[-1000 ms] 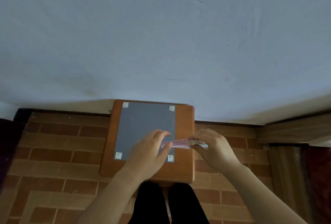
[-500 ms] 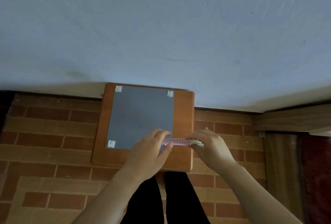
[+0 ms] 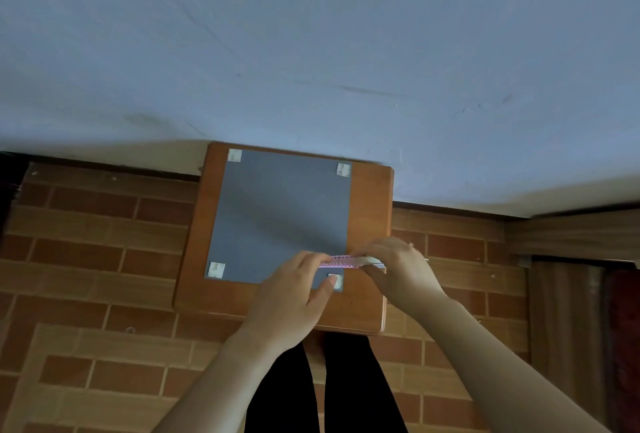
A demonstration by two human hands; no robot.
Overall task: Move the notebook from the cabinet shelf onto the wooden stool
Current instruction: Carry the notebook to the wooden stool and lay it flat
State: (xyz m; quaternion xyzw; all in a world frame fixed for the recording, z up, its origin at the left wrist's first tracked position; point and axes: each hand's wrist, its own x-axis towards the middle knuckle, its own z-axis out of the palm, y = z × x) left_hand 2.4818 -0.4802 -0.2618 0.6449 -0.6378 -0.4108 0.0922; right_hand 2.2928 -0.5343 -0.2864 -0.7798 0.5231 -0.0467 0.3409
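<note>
Wooden stool [image 3: 367, 211], grey sheet [image 3: 280, 211] taped on top, brick-patterned floor [image 3: 86, 259]

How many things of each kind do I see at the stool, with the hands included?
Wooden stool: 1
Grey sheet: 1
Tape pieces on the sheet corners: 4
Notebook: 1
Hands: 2, left hand and right hand, both holding the notebook
Total: 9

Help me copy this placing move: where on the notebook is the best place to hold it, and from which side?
Its two ends, one from each side. The notebook shows only a thin pink edge above the wooden stool, so pinch across that thinness: left hand at the left end, right hand at the right, as they hold it now.
</note>
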